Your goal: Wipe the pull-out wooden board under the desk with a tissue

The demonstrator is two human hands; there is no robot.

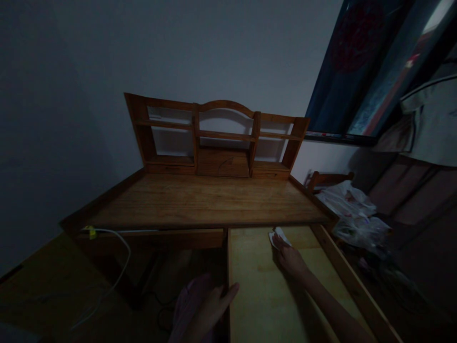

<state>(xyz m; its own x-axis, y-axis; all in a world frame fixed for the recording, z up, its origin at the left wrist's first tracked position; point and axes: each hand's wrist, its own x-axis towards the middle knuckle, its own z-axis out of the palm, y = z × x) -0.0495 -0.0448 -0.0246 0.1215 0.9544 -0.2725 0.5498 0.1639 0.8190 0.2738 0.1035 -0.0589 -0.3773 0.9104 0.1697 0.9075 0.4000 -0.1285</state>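
A wooden desk (200, 200) with a small shelf unit (217, 138) at its back stands against the wall. Its right drawer (257, 295) is pulled out, pale inside. My right hand (290, 257) lies in the drawer, pressing a white cloth (277, 235) against the drawer bottom near the desk's front edge. My left hand (210, 305) rests on the drawer's left wall with its fingers stretched out, holding nothing.
A white cable (117, 267) hangs from the desk's front left. Plastic bags (352, 209) lie on a chair to the right. Clothes (424, 124) hang at the far right beside a dark window (357, 62). The room is dim.
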